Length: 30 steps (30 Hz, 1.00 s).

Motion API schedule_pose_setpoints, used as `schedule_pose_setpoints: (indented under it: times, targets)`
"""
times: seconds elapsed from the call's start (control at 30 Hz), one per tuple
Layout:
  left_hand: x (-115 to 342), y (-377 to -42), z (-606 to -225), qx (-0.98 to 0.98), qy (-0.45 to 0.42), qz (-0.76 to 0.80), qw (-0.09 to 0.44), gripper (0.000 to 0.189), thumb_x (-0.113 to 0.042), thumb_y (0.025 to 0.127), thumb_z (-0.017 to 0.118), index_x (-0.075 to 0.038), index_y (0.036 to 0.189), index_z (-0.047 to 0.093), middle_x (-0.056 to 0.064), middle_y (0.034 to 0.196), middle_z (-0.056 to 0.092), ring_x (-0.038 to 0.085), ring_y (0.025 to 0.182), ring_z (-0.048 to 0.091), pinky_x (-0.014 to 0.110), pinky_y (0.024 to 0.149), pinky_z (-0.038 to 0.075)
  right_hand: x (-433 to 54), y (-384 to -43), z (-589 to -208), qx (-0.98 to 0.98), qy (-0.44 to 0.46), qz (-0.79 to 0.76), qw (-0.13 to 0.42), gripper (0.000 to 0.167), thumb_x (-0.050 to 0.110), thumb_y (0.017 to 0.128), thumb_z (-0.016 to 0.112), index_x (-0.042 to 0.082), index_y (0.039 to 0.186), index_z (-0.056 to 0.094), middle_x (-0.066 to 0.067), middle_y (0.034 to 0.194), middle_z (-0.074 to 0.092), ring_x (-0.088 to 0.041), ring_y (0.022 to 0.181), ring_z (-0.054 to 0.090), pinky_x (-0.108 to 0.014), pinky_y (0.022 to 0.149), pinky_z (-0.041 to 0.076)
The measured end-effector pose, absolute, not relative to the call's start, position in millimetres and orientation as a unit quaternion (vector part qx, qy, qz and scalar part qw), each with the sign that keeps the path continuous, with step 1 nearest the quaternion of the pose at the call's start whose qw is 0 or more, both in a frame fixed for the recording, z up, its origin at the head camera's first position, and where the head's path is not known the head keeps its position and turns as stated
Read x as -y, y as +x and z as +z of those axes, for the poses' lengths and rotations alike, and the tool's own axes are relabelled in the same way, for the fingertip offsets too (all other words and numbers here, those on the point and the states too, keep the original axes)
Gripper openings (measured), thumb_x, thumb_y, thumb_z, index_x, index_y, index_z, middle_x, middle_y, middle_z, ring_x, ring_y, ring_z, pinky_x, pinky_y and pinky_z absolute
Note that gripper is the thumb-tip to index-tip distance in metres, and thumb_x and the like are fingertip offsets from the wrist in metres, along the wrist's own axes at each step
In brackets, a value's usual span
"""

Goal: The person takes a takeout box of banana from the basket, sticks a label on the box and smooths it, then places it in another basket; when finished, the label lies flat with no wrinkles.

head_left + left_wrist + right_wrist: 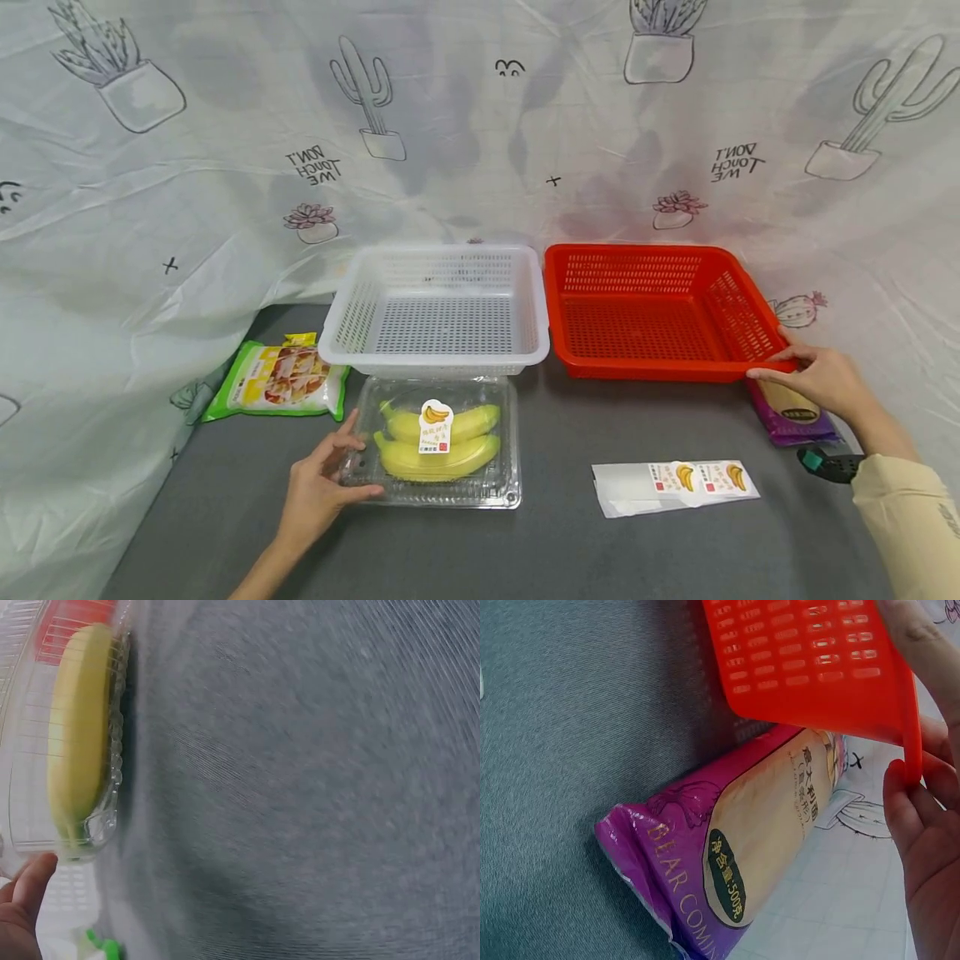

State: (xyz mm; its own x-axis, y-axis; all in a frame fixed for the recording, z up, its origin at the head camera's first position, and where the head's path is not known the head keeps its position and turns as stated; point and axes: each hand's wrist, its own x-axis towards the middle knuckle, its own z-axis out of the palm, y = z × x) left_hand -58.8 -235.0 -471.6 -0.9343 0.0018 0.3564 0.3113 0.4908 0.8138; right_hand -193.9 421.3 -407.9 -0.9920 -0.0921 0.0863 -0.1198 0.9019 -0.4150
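My left hand (318, 483) grips the left end of a clear plastic clamshell box (513, 442). Two bananas (442, 460) lie inside it, under a white banana label (435, 432) on the lid. In the left wrist view, fingers (34, 889) touch the corner of the box beside a banana (79, 727). Over on the right, my right hand (828, 379) pinches the near right corner of the red basket (660, 368) by its rim. The right wrist view shows that rim (910, 727) between thumb and fingers, with a purple pasta bag (757, 817) below the basket.
A white basket (435, 360) stands behind the box, left of the red one. Farther left lies a green-and-white food bag (288, 379). A strip of banana labels (678, 487) rests on the grey table at front right. A patterned cloth (465, 125) hangs behind.
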Motion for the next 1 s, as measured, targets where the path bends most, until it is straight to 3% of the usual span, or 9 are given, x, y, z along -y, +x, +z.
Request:
schedule_pose_setpoints:
  times: [0.13, 0.23, 0.33, 0.37, 0.47, 0.53, 0.8, 1.0]
  targets:
    - [231, -56, -458, 0.843, -0.088, -0.501, 0.174, 0.057, 0.003, 0.049, 0.09, -0.001, 0.098, 0.062, 0.019, 0.138, 0.051, 0.002, 0.102, 0.061, 0.013, 0.074, 0.05, -419, -198, -404, 0.979, 0.038, 0.198, 0.007, 0.066, 0.047, 0.079, 0.075, -0.01, 0.112, 0.066, -0.032, 0.138, 0.041, -0.017, 0.058, 0.032, -0.029, 0.047, 0.027]
    - [228, -56, -447, 0.851, -0.076, -0.484, 0.191, 0.056, 0.003, 0.049, 0.09, -0.004, 0.097, 0.063, 0.019, 0.135, 0.053, -0.01, 0.071, 0.057, 0.009, 0.061, 0.046, -416, -203, -401, 0.98, 0.033, 0.194, -0.005, 0.07, 0.049, 0.078, 0.075, -0.01, 0.115, 0.063, -0.031, 0.138, 0.042, -0.019, 0.058, 0.032, -0.029, 0.047, 0.027]
    - [223, -56, -436, 0.86, -0.056, -0.469, 0.191, 0.054, 0.0, 0.05, 0.091, -0.006, 0.097, 0.064, 0.016, 0.134, 0.055, -0.012, 0.064, 0.054, 0.009, 0.061, 0.045, -412, -206, -398, 0.98, 0.032, 0.197, -0.011, 0.073, 0.049, 0.077, 0.076, -0.011, 0.114, 0.062, -0.031, 0.138, 0.039, -0.02, 0.057, 0.032, -0.029, 0.045, 0.028]
    - [221, -56, -432, 0.861, -0.051, -0.471, 0.185, 0.053, -0.001, 0.051, 0.091, -0.006, 0.097, 0.064, 0.016, 0.134, 0.055, -0.01, 0.064, 0.056, 0.009, 0.063, 0.046, -412, -206, -397, 0.98, 0.032, 0.196, -0.012, 0.072, 0.049, 0.077, 0.077, -0.012, 0.113, 0.063, -0.031, 0.138, 0.039, -0.02, 0.056, 0.032, -0.029, 0.045, 0.028]
    - [213, -54, -423, 0.866, -0.038, -0.472, 0.158, 0.052, -0.005, 0.054, 0.091, -0.007, 0.099, 0.064, 0.013, 0.135, 0.055, 0.0, 0.093, 0.065, 0.012, 0.075, 0.049, -410, -206, -395, 0.981, 0.028, 0.193, -0.015, 0.074, 0.05, 0.076, 0.077, -0.013, 0.112, 0.062, -0.031, 0.138, 0.038, -0.02, 0.057, 0.032, -0.028, 0.045, 0.029]
    - [208, -53, -418, 0.865, -0.035, -0.48, 0.14, 0.052, -0.007, 0.055, 0.091, -0.007, 0.1, 0.064, 0.012, 0.136, 0.054, 0.004, 0.096, 0.065, 0.014, 0.075, 0.051, -411, -205, -394, 0.981, 0.025, 0.193, -0.017, 0.073, 0.05, 0.076, 0.077, -0.013, 0.111, 0.063, -0.03, 0.139, 0.037, -0.021, 0.057, 0.033, -0.029, 0.044, 0.03]
    - [189, -52, -399, 0.832, -0.055, -0.543, 0.1, 0.051, -0.002, 0.057, 0.089, -0.003, 0.1, 0.063, 0.012, 0.139, 0.051, 0.015, 0.101, 0.065, 0.024, 0.072, 0.055, -415, -199, -393, 0.979, 0.019, 0.2, -0.02, 0.072, 0.049, 0.076, 0.078, -0.013, 0.11, 0.063, -0.03, 0.14, 0.035, -0.021, 0.058, 0.033, -0.029, 0.044, 0.03]
    - [181, -63, -384, 0.841, -0.077, -0.521, 0.126, 0.05, -0.002, 0.057, 0.089, -0.003, 0.099, 0.063, 0.011, 0.137, 0.052, 0.023, 0.094, 0.068, 0.021, 0.067, 0.055, -417, -200, -395, 0.981, 0.023, 0.192, -0.022, 0.071, 0.051, 0.075, 0.077, -0.011, 0.108, 0.066, -0.03, 0.141, 0.036, -0.022, 0.062, 0.037, -0.028, 0.045, 0.031]
